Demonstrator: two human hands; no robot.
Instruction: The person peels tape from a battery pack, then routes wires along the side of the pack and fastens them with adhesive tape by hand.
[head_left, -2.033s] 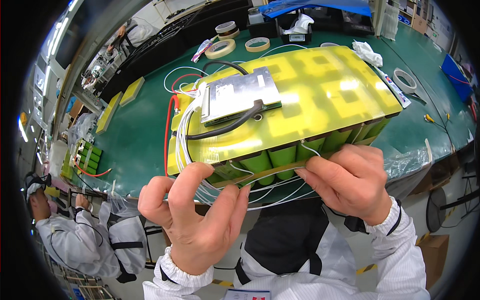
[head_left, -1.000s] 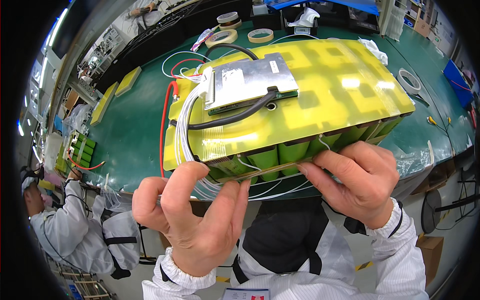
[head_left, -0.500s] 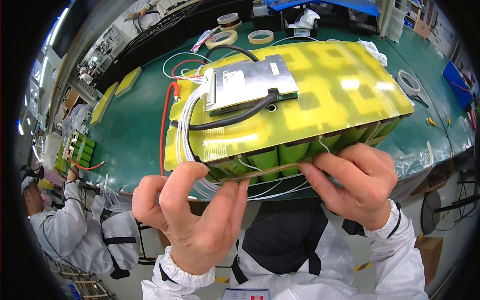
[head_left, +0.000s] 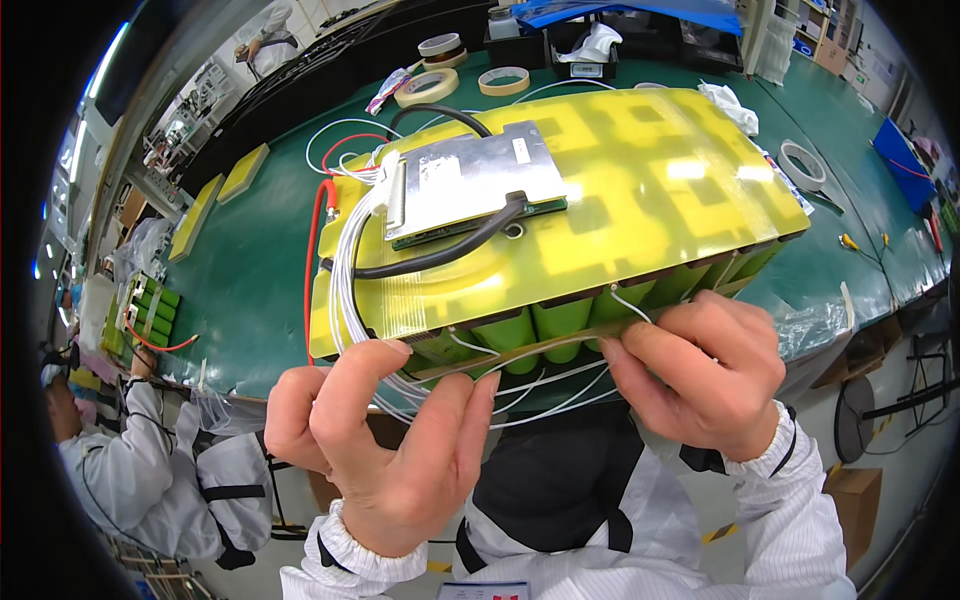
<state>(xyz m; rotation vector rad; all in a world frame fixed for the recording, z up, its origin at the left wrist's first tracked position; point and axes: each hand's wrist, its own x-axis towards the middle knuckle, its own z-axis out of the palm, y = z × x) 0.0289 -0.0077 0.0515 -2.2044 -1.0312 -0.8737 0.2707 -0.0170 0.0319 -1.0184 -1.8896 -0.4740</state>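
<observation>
A large battery pack with a yellow top sheet [head_left: 640,200] lies before me, green cylindrical cells [head_left: 562,335] showing along its near side. On the sheet sits a silver-covered circuit board [head_left: 470,175] with thick black cables. A bundle of white wires [head_left: 345,265] runs from it down over the near left corner. My left hand [head_left: 400,450] pinches one end of a narrow strip of clear tape [head_left: 540,349] at that corner. At the strip's other end, my right hand [head_left: 700,365] has thumb and fingers closed on it. Thin white wires loop beneath the strip; the fingertips are partly hidden.
Tape rolls [head_left: 427,88] stand at the back of the green table [head_left: 235,290]. Yellow blocks [head_left: 242,172] lie at left, and another tape roll [head_left: 803,165] at right. A co-worker [head_left: 130,450] sits at the left by a smaller green-celled pack [head_left: 155,310].
The pack appears slightly further left in the picture. My hands remain at its near edge with the strip between them, and more white wire shows below the strip.
</observation>
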